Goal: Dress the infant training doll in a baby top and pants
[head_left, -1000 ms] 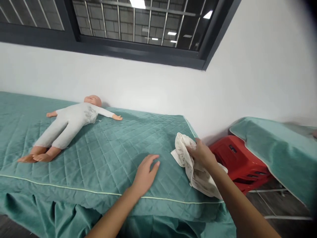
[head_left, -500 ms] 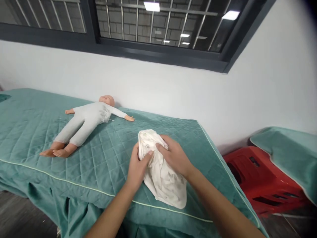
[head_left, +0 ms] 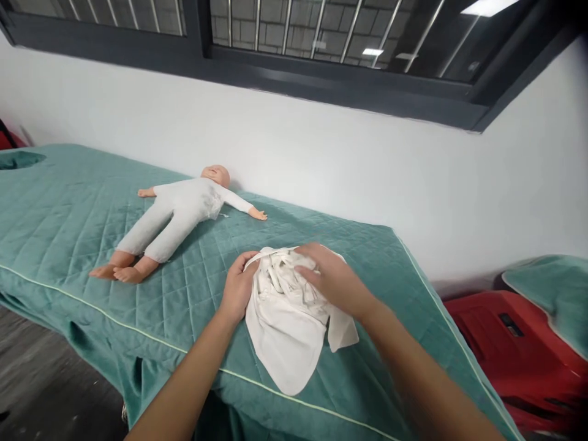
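A white cloth (head_left: 289, 331), bunched in loose folds at its upper part, lies over the green quilted bed cover (head_left: 206, 324) in front of me. My left hand (head_left: 239, 285) grips its upper left edge, fingers partly hidden by the fabric. On the other side my right hand (head_left: 333, 275) closes on the upper right folds, a little smeared by motion. Further back to the left, a baby doll (head_left: 181, 208) in a white body suit rests on its back, arms spread and feet toward me. Neither hand touches it.
The wall (head_left: 298, 159) with a dark window frame (head_left: 275, 79) runs along the bed's far side. A red plastic stool (head_left: 496, 343) with green fabric (head_left: 551, 294) over it stands to the right. Dark floor (head_left: 59, 373) shows at lower left.
The cloth has been spread wider and turned, so its plain side and inner folds now show. My hands have moved further apart. The view has shifted left and down a little.
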